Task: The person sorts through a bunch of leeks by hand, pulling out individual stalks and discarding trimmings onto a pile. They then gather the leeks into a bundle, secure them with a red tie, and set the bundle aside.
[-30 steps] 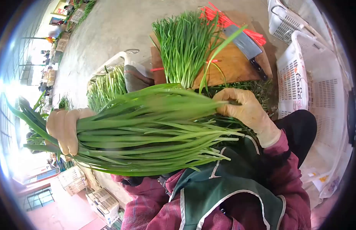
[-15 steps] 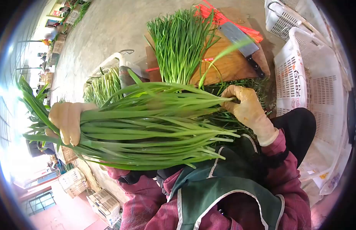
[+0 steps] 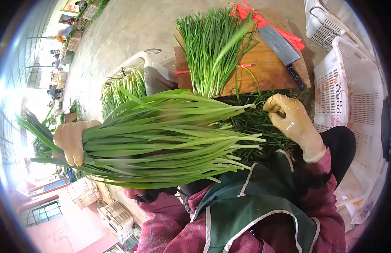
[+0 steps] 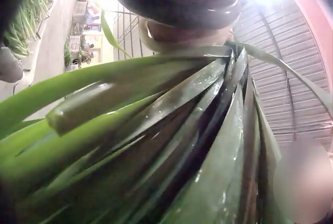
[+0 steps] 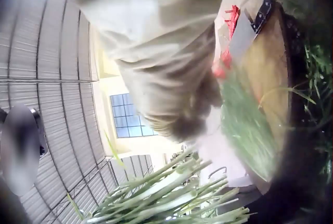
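Note:
A large bunch of long green leaves [image 3: 161, 139] lies sideways across the head view, pale stem ends to the right. My gloved left hand [image 3: 70, 141] grips it near the leafy end; in the left wrist view wet leaves [image 4: 208, 125] fan out below the glove [image 4: 182, 39]. My gloved right hand [image 3: 294, 126] is just right of the stem ends, apart from them, fingers curled towards the thumb with nothing visible between. In the right wrist view the glove [image 5: 166, 73] hangs above the stem ends [image 5: 171, 190].
Beyond the bunch, a wooden board [image 3: 263, 69] bears a pile of leaves [image 3: 210, 50], a cleaver [image 3: 279, 44] and red strips [image 3: 263, 21]. White crates [image 3: 330, 92] stand at right; a basket of stems [image 3: 126, 88] at upper left. Loose greens [image 3: 271, 135] lie below the board.
My right hand has let go of the stem end it pinched and moved right, away from the bunch. My left hand keeps its grip. The view has shifted slightly.

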A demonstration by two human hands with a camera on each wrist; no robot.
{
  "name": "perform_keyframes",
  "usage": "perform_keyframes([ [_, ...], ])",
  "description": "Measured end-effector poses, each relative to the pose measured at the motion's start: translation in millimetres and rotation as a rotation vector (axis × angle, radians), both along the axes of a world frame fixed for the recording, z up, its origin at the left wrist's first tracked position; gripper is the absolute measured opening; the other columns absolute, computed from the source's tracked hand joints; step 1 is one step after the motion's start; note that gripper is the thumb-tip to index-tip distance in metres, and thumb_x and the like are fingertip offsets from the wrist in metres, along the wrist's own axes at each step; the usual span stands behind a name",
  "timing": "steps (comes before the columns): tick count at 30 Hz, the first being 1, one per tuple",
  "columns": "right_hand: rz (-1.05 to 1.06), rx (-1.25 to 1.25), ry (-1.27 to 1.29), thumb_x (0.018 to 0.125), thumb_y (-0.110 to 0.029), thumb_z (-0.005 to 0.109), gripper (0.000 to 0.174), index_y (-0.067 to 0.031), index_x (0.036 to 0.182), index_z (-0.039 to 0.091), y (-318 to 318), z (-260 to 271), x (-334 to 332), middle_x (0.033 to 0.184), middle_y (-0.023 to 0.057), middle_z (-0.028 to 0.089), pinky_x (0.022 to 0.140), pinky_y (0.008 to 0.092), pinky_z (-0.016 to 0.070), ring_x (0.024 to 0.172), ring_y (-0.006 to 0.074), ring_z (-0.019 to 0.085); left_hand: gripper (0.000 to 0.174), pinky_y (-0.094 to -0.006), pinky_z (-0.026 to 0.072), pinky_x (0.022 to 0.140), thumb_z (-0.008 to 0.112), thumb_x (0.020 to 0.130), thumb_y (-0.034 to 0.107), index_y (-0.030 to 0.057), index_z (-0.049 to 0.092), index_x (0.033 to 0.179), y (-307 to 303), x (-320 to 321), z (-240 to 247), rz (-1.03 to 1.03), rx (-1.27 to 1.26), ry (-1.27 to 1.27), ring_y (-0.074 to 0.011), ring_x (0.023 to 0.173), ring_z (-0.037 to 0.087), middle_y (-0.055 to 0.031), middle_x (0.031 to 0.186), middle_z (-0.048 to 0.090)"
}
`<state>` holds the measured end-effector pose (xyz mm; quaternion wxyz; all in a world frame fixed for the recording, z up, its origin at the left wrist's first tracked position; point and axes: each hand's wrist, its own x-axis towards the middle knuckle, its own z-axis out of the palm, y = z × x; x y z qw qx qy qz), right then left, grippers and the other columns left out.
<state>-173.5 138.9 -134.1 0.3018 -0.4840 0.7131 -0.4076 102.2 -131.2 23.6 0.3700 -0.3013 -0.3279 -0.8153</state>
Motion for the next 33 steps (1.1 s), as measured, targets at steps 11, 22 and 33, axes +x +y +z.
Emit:
perform_keyframes([
  [11,-0.075,-0.423,0.618,0.068,-0.018,0.078,0.033,-0.0131,0.093,0.059,-7.0,-0.9,35.3,0.071,0.0013,0.051,0.053,0.0322,0.0383,0.060,0.0206,0.048,0.021,-0.0202,0.0504,0.049,0.055,0.090,0.016,0.0095,0.045,0.073,14.5,-36.8,-23.2,-0.004,0.093,-0.040,-0.0102,0.048,0.055,-0.0011,0.056,0.055],
  [22,-0.105,-0.496,0.570,0.065,-0.004,0.073,0.028,-0.0093,0.081,0.051,-9.7,-5.8,37.3,0.068,0.0042,0.053,0.052,0.0326,0.0383,0.057,0.0217,0.051,0.020,-0.0199,0.0499,0.049,0.055,0.090,0.016,0.0088,0.045,0.075,39.8,-59.5,-26.7,0.130,0.222,-0.062,-0.0099,0.048,0.055,-0.0010,0.056,0.055],
  [33,-0.034,-0.301,-1.012,0.076,0.005,0.061,0.017,-0.0022,0.074,0.046,2.4,63.9,37.8,0.061,0.0014,0.053,0.046,0.0250,0.0414,0.050,0.0131,0.054,0.032,-0.0170,0.0448,0.044,0.055,0.093,0.021,0.0131,0.040,0.066,40.1,-86.9,-31.8,-0.162,-0.188,-0.127,-0.0079,0.046,0.055,-0.0005,0.054,0.055],
])
